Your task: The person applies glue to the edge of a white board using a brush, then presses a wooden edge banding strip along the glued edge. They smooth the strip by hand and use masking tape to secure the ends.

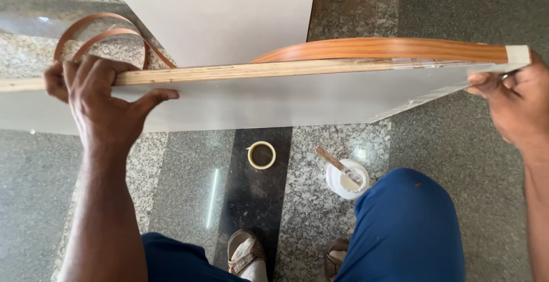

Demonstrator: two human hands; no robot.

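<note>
A white laminated board [257,102] stands on edge in front of me, its bare plywood edge [240,70] facing up. My left hand [103,102] grips over that top edge near the left end. A wood-grain edge-banding strip [383,49] lies along the right part of the edge and arches up off it toward the middle. At the right corner my right hand [512,102] pinches the strip's end, where pale tape [517,54] wraps it. The strip's loose tail curls in loops [100,30] behind my left hand.
On the granite floor below sit a roll of tape [261,155] and a white glue tub [346,179] with a stick in it. My knees in blue trousers [406,225] and sandalled feet [246,253] are near them. A white panel [217,13] stands behind the board.
</note>
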